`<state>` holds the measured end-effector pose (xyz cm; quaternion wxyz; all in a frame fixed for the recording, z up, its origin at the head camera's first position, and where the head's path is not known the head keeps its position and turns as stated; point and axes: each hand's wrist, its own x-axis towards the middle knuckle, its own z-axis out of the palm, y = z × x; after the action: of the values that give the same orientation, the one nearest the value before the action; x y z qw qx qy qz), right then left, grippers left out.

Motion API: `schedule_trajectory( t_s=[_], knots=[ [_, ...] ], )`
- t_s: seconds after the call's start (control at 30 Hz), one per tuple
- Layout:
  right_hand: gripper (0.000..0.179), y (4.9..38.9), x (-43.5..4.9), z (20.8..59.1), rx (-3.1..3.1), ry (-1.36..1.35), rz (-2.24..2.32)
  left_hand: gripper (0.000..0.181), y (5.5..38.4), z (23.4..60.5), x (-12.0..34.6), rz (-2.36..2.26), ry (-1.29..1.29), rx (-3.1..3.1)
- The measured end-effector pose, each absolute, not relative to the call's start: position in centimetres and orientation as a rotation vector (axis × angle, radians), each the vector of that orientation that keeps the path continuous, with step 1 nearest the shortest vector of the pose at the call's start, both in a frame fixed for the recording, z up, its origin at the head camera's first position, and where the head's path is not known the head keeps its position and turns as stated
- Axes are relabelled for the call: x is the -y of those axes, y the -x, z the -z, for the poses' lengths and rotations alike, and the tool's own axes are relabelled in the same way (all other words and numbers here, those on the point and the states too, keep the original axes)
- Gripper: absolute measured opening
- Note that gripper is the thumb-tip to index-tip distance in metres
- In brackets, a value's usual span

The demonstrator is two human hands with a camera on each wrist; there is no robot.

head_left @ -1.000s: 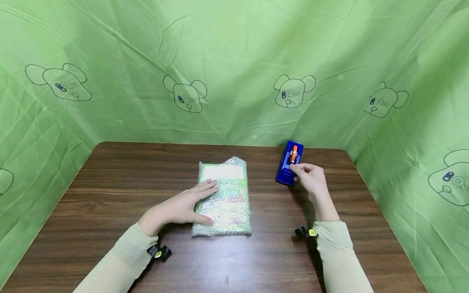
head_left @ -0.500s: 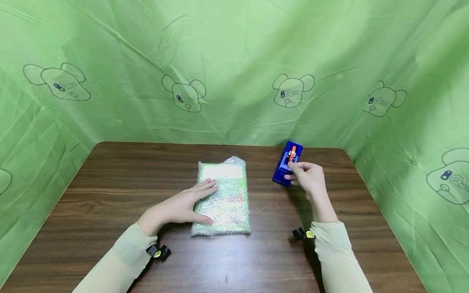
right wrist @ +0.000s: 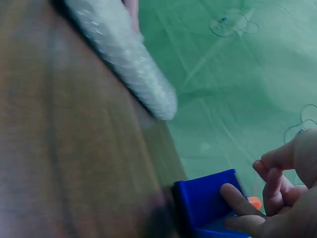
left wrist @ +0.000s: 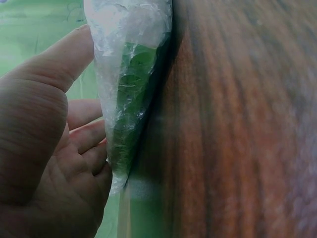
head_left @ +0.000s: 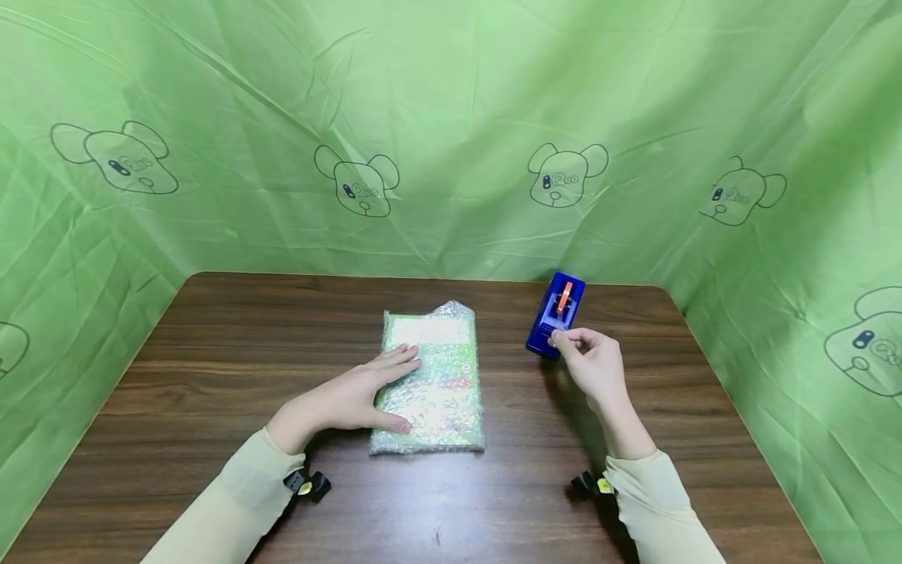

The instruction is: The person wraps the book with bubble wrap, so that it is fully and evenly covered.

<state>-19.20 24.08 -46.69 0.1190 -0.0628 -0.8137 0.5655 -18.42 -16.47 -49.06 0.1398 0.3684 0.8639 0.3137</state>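
Observation:
A flat green book-like item in bubble wrap (head_left: 440,392) lies on the table in front of me. My left hand (head_left: 345,395) rests on its left side, fingers spread over the top and thumb near the lower edge. A blue tape dispenser (head_left: 546,325) with an orange-cored roll (head_left: 564,298) stands at the back right. Over its near end, my right hand (head_left: 595,364) pinches with thumb and forefinger at the tape's loose end; the clear strip itself is hard to make out. In the right wrist view, other fingers (right wrist: 233,196) of this hand touch the dispenser's blue side.
The dark wood-grain table (head_left: 232,352) ends at its back edge close behind the dispenser. A green curtain (head_left: 451,117) with printed bear heads hangs behind and on both sides. Small black cameras (head_left: 310,486) sit on both wrists.
My right hand has drawn back from beside the orange roll to the dispenser's near end, toward me. The dispenser has shifted slightly; the left hand and wrapped package stay put.

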Motion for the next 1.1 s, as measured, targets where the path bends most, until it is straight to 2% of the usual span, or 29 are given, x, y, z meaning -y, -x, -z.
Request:
schedule_trajectory(
  t_s=[0.2,0.37,0.5,0.93,1.1],
  knots=[
    [0.027,18.9,-24.1,47.4,2.470,0.264,-1.600,0.107,18.5,49.2,16.4,-0.896,-1.059,-2.498],
    [0.037,19.2,-24.8,47.6,2.578,0.368,-1.659,0.107,18.5,49.2,16.4,-0.900,-1.074,-2.502],
    [0.043,19.7,-25.5,47.9,2.610,0.344,-1.650,0.106,18.5,49.4,16.4,-0.906,-1.079,-2.497],
    [0.029,20.2,-26.1,48.6,2.686,0.076,-1.087,0.107,18.5,49.6,16.7,-0.912,-1.061,-2.495],
    [0.027,20.1,-26.2,48.7,2.679,0.027,-1.004,0.107,18.5,49.5,16.6,-0.910,-1.063,-2.488]
  ],
)
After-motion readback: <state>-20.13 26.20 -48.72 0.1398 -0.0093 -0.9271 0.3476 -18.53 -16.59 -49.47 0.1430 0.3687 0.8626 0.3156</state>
